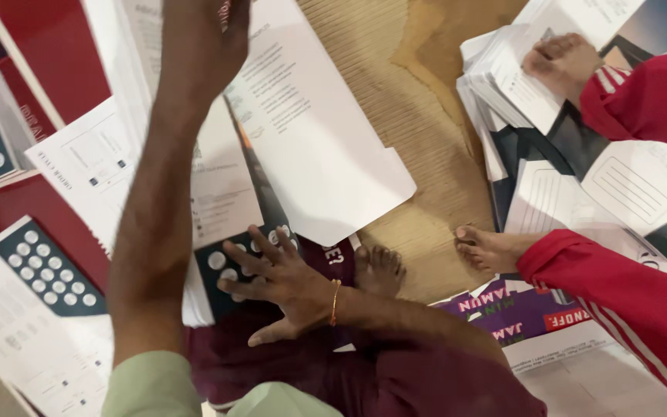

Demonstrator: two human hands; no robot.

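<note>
With the right hand (283,282) spread flat, grip apart, pinning the printed sheet (229,208) at six o'clock, the left hand (210,38) at twelve, its grip unclear, should probably lift the white sheet (318,147) slowly to avoid creasing.

VIEW: head, single camera worn on the person's head | FACING: almost straight down, over the person's own arms and lap to the woven floor mat (418,116) | RANGE: close; the raised left forearm fills the frame's left-centre | COVERAGE: printed sheets around the lap, another person's feet at right | OVERLAP: none, only one view
</note>
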